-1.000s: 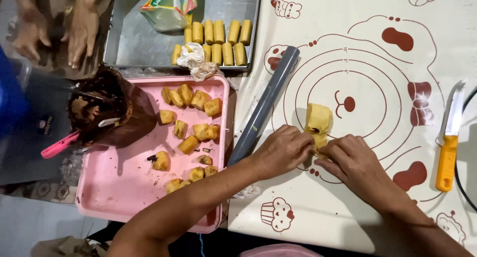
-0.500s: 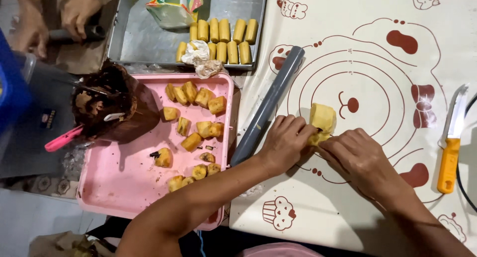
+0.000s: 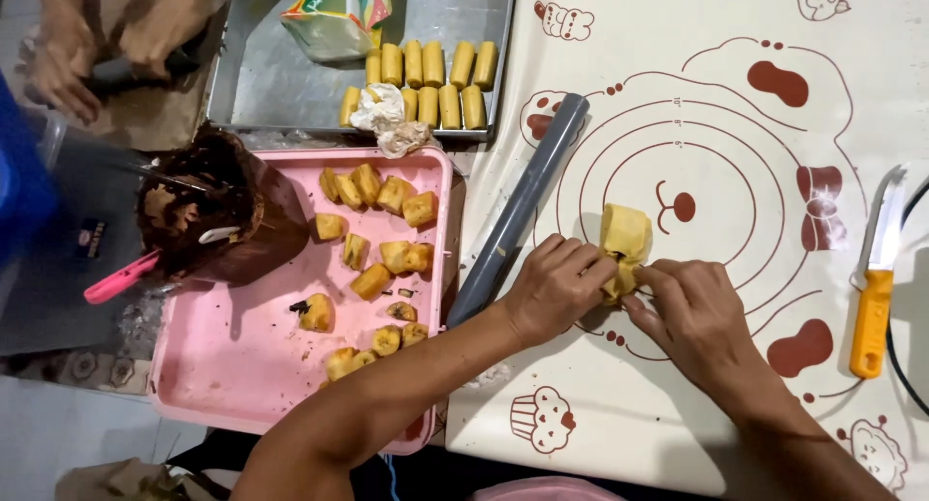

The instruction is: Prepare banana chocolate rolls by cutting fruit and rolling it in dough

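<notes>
Since the earlier frame both hands have closed in a little tighter on the yellow dough piece (image 3: 625,238), which barely shifts on the white baking mat (image 3: 677,94). Nearest the camera, the left hand (image 3: 554,290) curls its fingers against the lower end of the dough, and the right hand (image 3: 695,312) pinches that same end from the other side; the fingertips hide the pinched part, so its shape is hard to make out. The upper end of the dough stands free above the fingers, over the printed ring pattern with brown marks.

Just left of the left hand lies a grey rolling pipe (image 3: 518,215), slanted along the mat's edge. Beyond it sits the pink tray (image 3: 242,385) with scattered golden pieces (image 3: 392,196) and a dark bag of chocolate filling (image 3: 208,211) with a pink-handled tool (image 3: 121,276) sticking out. At the right edge an orange-handled knife (image 3: 876,288) lies on the mat.

Farther off, a metal tray (image 3: 281,85) carries rows of yellow rolls (image 3: 435,75), a crumpled white wrapper (image 3: 382,109) and a green-and-yellow plastic package (image 3: 339,12), cut off at the top. Another person's hands (image 3: 106,46) work at the top left, partly out of view.
</notes>
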